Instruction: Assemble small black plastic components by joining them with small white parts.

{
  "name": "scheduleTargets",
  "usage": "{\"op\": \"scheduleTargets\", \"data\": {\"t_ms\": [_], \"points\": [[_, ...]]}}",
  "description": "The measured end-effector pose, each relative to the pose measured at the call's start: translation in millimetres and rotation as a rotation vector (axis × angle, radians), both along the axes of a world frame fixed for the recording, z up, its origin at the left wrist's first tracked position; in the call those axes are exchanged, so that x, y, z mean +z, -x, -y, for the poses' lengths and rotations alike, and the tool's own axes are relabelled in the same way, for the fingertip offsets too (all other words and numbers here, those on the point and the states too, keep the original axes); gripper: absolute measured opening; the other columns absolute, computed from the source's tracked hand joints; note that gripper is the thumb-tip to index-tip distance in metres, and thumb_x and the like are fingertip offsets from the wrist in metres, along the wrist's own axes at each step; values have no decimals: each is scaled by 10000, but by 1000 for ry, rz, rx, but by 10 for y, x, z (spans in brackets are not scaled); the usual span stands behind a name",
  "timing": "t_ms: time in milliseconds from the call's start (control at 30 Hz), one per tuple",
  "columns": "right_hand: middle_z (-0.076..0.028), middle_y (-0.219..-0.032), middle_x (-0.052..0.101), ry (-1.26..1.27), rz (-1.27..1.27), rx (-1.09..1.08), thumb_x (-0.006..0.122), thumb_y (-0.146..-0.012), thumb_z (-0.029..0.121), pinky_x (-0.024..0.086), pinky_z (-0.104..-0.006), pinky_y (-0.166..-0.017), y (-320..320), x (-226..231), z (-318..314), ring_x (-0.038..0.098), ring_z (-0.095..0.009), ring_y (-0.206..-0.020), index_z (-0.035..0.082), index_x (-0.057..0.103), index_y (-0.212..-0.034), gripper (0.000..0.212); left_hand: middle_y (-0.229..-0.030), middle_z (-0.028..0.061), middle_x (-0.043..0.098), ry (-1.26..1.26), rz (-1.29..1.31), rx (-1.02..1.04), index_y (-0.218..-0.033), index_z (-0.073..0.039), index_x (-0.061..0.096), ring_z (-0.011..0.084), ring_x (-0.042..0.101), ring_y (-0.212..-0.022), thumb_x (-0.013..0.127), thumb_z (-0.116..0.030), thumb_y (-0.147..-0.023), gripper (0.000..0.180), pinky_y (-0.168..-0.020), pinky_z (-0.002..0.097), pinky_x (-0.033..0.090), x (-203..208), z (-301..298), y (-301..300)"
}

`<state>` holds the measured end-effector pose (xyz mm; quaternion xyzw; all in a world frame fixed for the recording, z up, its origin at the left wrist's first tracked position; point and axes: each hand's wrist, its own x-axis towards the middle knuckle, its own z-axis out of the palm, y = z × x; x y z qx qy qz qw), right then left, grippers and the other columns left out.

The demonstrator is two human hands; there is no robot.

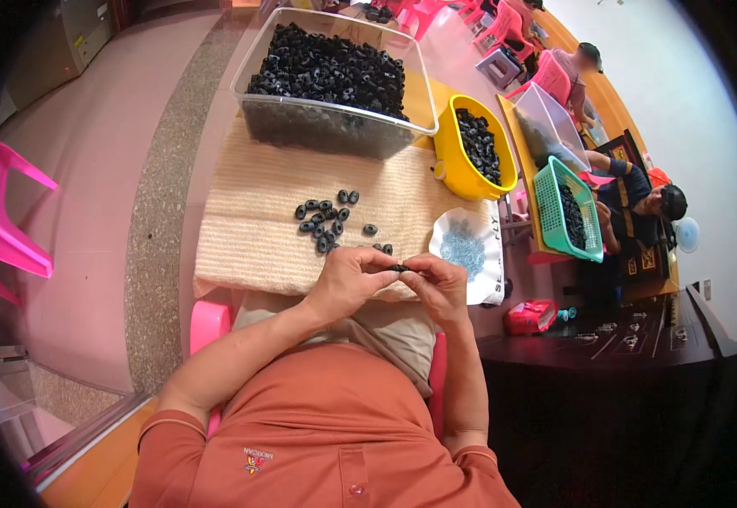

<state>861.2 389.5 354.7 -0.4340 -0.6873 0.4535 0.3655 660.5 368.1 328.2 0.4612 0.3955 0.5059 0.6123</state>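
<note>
My left hand point(347, 284) and my right hand point(440, 289) meet at the near edge of a cream towel point(258, 241). Between their pinched fingertips is a small black plastic part point(399, 267), mostly covered by the fingers. Just beyond my left hand lies a loose group of similar black oval parts with holes point(318, 229). One black part point(370, 229) sits apart to the right of that group, and a few more touch the area behind my fingers. To the right of my right hand, a white scalloped dish point(445, 224) holds many tiny clear-blue pieces.
At the table's far side stands a large clear bin point(326, 135) heaped with black parts. Beside it is a yellow tub point(446, 157) of the same parts. Another table at right bears a green basket point(593, 245) and a clear bin point(546, 106); people sit there. A pink stool point(5, 220) stands left.
</note>
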Motion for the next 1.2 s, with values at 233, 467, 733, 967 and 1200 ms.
{"op": "scheduleTargets", "data": {"t_ms": [233, 467, 733, 967, 1200], "points": [[-40, -917, 683, -38, 123, 33, 722, -888, -46, 491, -222, -715, -50, -9, 5, 608, -83, -811, -37, 703, -996, 110, -842, 102, 753, 16, -65, -14, -1017, 31, 743, 97, 686, -757, 746, -113, -854, 218, -690, 261, 547, 36, 13, 22], [-69, -857, 723, 116, 69, 5, 682, -929, 14, 548, -245, -714, -15, 37, 71, 671, -109, -787, -59, 700, -992, 98, -849, 137, 752, -113, -123, 17, -980, 26, 737, 129, 713, -772, 734, -92, -838, 185, -686, 283, 556, -2, 44, -15], [-109, -871, 739, 386, -170, -34, 670, -945, 64, 585, -277, -732, 3, 43, 92, 716, -155, -795, -68, 693, -990, 141, -848, 145, 751, -126, -156, 14, -947, 31, 719, 154, 722, -770, 727, -67, -833, 150, -690, 298, 564, 130, 64, 10], [-64, -841, 724, 522, -283, -53, 684, -951, 122, 522, -224, -660, 8, 22, 96, 662, -103, -721, -17, 702, -964, 141, -815, 125, 745, -135, -179, 7, -912, 18, 716, 143, 711, -744, 729, -51, -827, 110, -666, 290, 556, 178, 77, 27], [-24, -806, 698, 535, -311, -74, 686, -958, 175, 481, -209, -634, -4, -37, 167, 616, -79, -688, 1, 710, -963, 175, -779, 100, 733, -148, -208, -2, -892, 1, 713, 134, 694, -709, 745, -54, -804, 108, -643, 293, 548, 161, 74, 18]]}}
